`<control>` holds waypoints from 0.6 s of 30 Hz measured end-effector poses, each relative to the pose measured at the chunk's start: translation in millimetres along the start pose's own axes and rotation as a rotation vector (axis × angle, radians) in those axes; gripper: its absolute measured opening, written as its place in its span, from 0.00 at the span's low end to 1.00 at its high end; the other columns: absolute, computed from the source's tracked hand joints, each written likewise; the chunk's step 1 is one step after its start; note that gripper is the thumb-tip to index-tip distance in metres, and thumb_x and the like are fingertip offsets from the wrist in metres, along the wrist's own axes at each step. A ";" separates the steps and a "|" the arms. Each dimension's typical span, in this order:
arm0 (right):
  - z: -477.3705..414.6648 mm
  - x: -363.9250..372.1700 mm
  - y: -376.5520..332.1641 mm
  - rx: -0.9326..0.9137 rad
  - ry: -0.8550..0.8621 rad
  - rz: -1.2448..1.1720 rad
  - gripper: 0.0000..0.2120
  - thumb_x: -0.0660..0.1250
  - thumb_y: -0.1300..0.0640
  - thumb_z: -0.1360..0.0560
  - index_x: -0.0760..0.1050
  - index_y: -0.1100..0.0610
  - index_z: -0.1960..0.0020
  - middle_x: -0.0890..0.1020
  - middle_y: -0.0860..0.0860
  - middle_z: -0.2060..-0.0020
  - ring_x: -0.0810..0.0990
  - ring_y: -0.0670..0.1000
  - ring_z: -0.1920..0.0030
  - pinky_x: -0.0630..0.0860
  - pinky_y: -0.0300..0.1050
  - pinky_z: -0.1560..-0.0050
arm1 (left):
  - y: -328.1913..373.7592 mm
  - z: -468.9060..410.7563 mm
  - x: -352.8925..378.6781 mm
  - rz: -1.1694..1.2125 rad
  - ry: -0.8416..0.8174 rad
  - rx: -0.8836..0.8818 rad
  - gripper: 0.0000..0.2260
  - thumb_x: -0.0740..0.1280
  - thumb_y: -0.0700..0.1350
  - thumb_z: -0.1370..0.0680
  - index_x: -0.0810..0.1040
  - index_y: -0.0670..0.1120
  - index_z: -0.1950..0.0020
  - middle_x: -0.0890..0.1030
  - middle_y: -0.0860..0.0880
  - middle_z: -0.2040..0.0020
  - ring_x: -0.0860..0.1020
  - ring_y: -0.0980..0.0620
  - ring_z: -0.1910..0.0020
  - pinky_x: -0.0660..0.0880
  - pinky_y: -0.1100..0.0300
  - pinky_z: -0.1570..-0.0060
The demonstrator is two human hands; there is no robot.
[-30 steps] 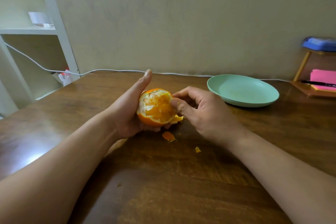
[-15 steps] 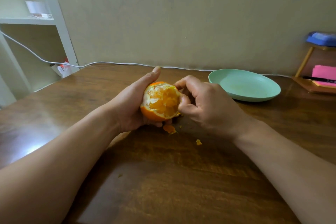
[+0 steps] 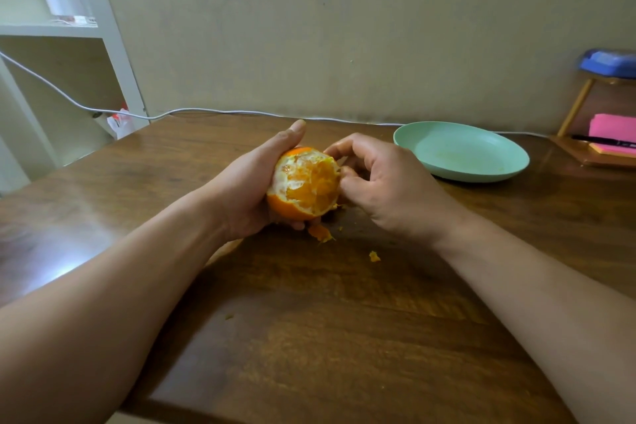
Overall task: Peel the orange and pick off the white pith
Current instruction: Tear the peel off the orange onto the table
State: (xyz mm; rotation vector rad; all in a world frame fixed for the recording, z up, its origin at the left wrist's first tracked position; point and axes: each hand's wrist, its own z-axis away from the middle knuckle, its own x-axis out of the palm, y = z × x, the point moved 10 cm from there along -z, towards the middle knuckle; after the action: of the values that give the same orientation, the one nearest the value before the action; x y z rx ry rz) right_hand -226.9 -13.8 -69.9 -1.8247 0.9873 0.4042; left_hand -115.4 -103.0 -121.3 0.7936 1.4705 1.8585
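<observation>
Dark wood table (image 3: 309, 337) against a plain wall is where we find the orange (image 3: 304, 184), held just above the tabletop with its bared, pith-streaked flesh facing us and rind left along the bottom. We see the left hand (image 3: 247, 189) cupped round its left side, gripping it, while the right hand (image 3: 385, 189) curls in and pinches its right edge. Two peel scraps (image 3: 320, 232) lie just below; a green plate (image 3: 509, 165) sits near on the right.
</observation>
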 end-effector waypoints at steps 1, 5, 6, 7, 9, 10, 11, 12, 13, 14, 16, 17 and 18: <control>-0.3 0.1 0.5 0.000 -0.010 -0.005 0.10 0.67 0.57 0.17 0.81 0.49 0.38 0.86 0.46 0.55 0.85 0.49 0.55 0.84 0.57 0.51 | -0.6 -0.5 -0.3 0.000 -0.001 0.001 0.30 0.62 0.69 0.19 0.82 0.42 0.39 0.85 0.38 0.52 0.86 0.42 0.62 0.81 0.55 0.70; -1.6 1.3 0.6 -0.020 -0.079 0.036 0.13 0.67 0.60 0.17 0.81 0.50 0.35 0.86 0.45 0.51 0.86 0.48 0.51 0.84 0.56 0.48 | -1.8 -0.2 1.7 -0.004 -0.021 0.004 0.28 0.63 0.67 0.18 0.81 0.43 0.38 0.86 0.36 0.49 0.86 0.40 0.60 0.81 0.54 0.71; -1.9 1.6 0.7 -0.022 -0.095 0.042 0.14 0.68 0.60 0.17 0.81 0.50 0.34 0.86 0.46 0.51 0.86 0.48 0.51 0.84 0.56 0.48 | -2.1 0.6 2.0 -0.010 -0.027 0.001 0.28 0.63 0.67 0.18 0.81 0.43 0.38 0.86 0.36 0.48 0.86 0.40 0.59 0.81 0.54 0.71; -2.1 1.7 1.0 -0.020 -0.108 0.041 0.14 0.68 0.61 0.18 0.81 0.50 0.34 0.86 0.47 0.51 0.86 0.48 0.51 0.84 0.56 0.48 | -2.7 0.8 2.0 -0.014 -0.029 -0.004 0.28 0.62 0.67 0.18 0.81 0.43 0.37 0.86 0.36 0.46 0.86 0.40 0.59 0.82 0.54 0.70; -2.2 1.5 0.9 -0.021 -0.116 0.032 0.14 0.69 0.61 0.18 0.81 0.50 0.34 0.86 0.49 0.53 0.86 0.50 0.53 0.84 0.57 0.48 | -2.5 2.2 2.3 -0.017 -0.029 -0.006 0.28 0.62 0.67 0.18 0.81 0.43 0.37 0.86 0.36 0.46 0.86 0.40 0.58 0.82 0.55 0.70; -2.2 1.4 1.0 -0.020 -0.114 0.026 0.14 0.70 0.61 0.18 0.81 0.50 0.34 0.86 0.49 0.54 0.86 0.50 0.54 0.84 0.57 0.49 | -1.8 2.7 2.7 -0.016 -0.029 -0.002 0.27 0.62 0.66 0.18 0.81 0.43 0.38 0.86 0.36 0.46 0.86 0.40 0.59 0.82 0.55 0.70; -2.2 1.5 2.0 -0.015 -0.106 0.015 0.13 0.70 0.61 0.18 0.81 0.49 0.35 0.86 0.49 0.54 0.86 0.50 0.54 0.84 0.58 0.49 | -1.2 2.6 3.0 -0.013 -0.028 0.005 0.27 0.62 0.66 0.17 0.82 0.43 0.39 0.86 0.36 0.47 0.86 0.40 0.59 0.82 0.55 0.70; -2.4 1.4 3.6 -0.004 -0.094 -0.001 0.12 0.69 0.59 0.17 0.81 0.49 0.35 0.86 0.50 0.54 0.86 0.51 0.54 0.84 0.58 0.49 | -0.1 2.8 3.0 -0.008 -0.019 0.014 0.26 0.62 0.66 0.17 0.82 0.43 0.41 0.86 0.37 0.49 0.86 0.40 0.60 0.81 0.55 0.70; -2.6 0.8 5.9 0.016 -0.076 -0.021 0.10 0.69 0.57 0.16 0.82 0.49 0.36 0.86 0.50 0.54 0.86 0.51 0.54 0.84 0.58 0.50 | 1.1 2.5 1.1 -0.002 0.001 0.026 0.26 0.62 0.66 0.17 0.82 0.44 0.43 0.86 0.38 0.51 0.86 0.41 0.61 0.81 0.55 0.70; -2.7 0.0 9.0 0.047 -0.055 -0.047 0.08 0.70 0.55 0.16 0.82 0.49 0.38 0.86 0.49 0.54 0.86 0.51 0.54 0.85 0.58 0.51 | 2.7 2.1 -1.8 0.002 0.028 0.041 0.25 0.63 0.66 0.17 0.83 0.44 0.45 0.86 0.39 0.53 0.85 0.42 0.61 0.81 0.54 0.69; -2.1 -0.2 16.5 0.120 -0.039 -0.104 0.05 0.71 0.52 0.17 0.83 0.51 0.43 0.86 0.50 0.56 0.87 0.53 0.56 0.85 0.59 0.55 | 6.2 1.0 -7.1 -0.004 0.082 0.069 0.24 0.64 0.66 0.18 0.83 0.44 0.46 0.86 0.41 0.54 0.85 0.44 0.60 0.81 0.53 0.66; -1.6 0.8 19.8 0.153 -0.047 -0.128 0.05 0.71 0.52 0.17 0.83 0.52 0.45 0.86 0.50 0.58 0.87 0.54 0.58 0.86 0.58 0.57 | 7.4 0.1 -8.2 -0.014 0.101 0.081 0.24 0.64 0.65 0.18 0.82 0.44 0.46 0.86 0.42 0.55 0.85 0.45 0.60 0.81 0.53 0.65; -0.9 2.4 22.1 0.176 -0.063 -0.141 0.06 0.72 0.51 0.17 0.83 0.53 0.47 0.86 0.50 0.60 0.87 0.53 0.60 0.86 0.55 0.60 | 8.0 0.0 -8.5 -0.027 0.111 0.086 0.23 0.65 0.64 0.17 0.82 0.44 0.45 0.86 0.43 0.56 0.86 0.45 0.60 0.81 0.52 0.64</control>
State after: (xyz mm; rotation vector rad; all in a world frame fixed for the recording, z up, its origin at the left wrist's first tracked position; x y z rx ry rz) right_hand -242.7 -19.8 -84.4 -1.6999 0.8190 0.2775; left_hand -111.0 -111.0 -114.1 0.7167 1.6324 1.8558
